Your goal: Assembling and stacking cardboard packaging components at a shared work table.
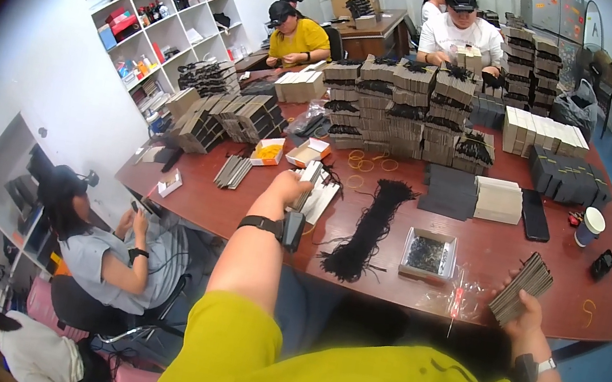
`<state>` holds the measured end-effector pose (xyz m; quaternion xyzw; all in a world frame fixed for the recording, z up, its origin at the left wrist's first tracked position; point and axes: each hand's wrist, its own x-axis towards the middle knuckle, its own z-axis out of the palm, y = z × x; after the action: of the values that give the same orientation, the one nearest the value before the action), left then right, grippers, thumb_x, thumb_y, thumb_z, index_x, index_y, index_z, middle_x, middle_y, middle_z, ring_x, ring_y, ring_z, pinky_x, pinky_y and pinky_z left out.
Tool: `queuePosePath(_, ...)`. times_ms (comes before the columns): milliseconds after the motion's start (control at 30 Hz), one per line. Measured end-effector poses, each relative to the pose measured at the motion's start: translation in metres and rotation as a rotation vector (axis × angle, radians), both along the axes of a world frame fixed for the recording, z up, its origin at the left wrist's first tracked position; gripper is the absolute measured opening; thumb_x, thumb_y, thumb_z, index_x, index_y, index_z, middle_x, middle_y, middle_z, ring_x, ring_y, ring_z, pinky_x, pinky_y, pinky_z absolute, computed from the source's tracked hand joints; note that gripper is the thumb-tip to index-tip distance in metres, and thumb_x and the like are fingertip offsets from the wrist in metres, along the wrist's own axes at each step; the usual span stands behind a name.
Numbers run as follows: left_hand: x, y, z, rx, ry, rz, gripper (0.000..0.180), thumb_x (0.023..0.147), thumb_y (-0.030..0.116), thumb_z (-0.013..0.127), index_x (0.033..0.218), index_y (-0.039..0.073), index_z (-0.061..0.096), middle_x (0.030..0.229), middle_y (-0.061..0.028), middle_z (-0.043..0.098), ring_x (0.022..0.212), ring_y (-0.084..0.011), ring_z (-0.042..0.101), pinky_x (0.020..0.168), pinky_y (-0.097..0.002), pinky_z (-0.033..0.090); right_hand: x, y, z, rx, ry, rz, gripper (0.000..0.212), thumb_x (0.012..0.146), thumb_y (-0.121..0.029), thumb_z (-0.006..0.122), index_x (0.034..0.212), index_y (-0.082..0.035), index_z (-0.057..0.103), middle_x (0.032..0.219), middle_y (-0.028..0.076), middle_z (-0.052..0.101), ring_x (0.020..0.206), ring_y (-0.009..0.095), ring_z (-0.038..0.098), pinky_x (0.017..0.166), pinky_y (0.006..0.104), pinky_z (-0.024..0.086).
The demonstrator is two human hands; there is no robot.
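Note:
My left hand [288, 187] reaches out over the table, its fingers closed around the near side of a bundle of pale card pieces [318, 203]; black cords trail at its far side. Part of that grip is hidden behind the hand. At the table's front right, my right hand [527, 318] grips a stack of thin grey card pieces [523, 288], held tilted with their edges showing. Between my hands lie a long bunch of black cords [368, 231] and a white box [428, 254] of small dark parts. A red-handled screwdriver [457, 301] rests on clear plastic near the front edge.
Tall stacks of grey card bundles [405, 114] fill the table's middle. Further right are black card pieces [449, 192], a phone [536, 216] and a paper cup [589, 227]. An orange-and-white box [268, 152] stands left. Co-workers sit at the left and far side.

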<state>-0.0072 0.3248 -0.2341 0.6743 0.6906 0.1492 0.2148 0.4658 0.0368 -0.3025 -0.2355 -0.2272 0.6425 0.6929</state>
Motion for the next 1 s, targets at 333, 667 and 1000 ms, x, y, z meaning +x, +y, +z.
queuePosePath(333,-0.022,-0.017,-0.014,-0.303,-1.103,-0.136,0.022,0.09,0.009,0.053,0.107,-0.005,0.053,0.102,-0.0128,0.062,0.089,-0.0203,0.062,0.081,-0.0326,0.053,-0.001,0.001,0.003,0.013,-0.031,0.002,0.045,0.07,-0.012,0.069,0.111,-0.004,0.052,0.092,0.009,0.058,0.088,0.025,0.061,0.083,0.0409,0.053)
queuePosePath(667,-0.016,-0.014,-0.01,-0.204,-0.836,-0.125,0.031,0.083,0.016,0.062,0.107,-0.004,0.055,0.096,-0.0148,0.064,0.085,-0.0189,0.064,0.072,-0.0294,0.052,-0.002,0.0,0.005,0.0,-0.019,0.022,0.046,0.069,-0.011,0.068,0.112,-0.004,0.052,0.093,0.009,0.059,0.088,0.025,0.061,0.082,0.0406,0.053)
queuePosePath(1000,0.035,0.009,-0.066,0.025,0.426,0.026,0.058,0.065,0.038,0.081,0.1,-0.005,0.064,0.102,-0.0224,0.064,0.094,-0.0349,0.063,0.081,-0.0377,0.05,-0.001,0.002,0.003,0.002,-0.047,0.049,0.047,0.07,-0.01,0.067,0.113,-0.005,0.05,0.095,0.009,0.058,0.09,0.026,0.059,0.081,0.0433,0.053)
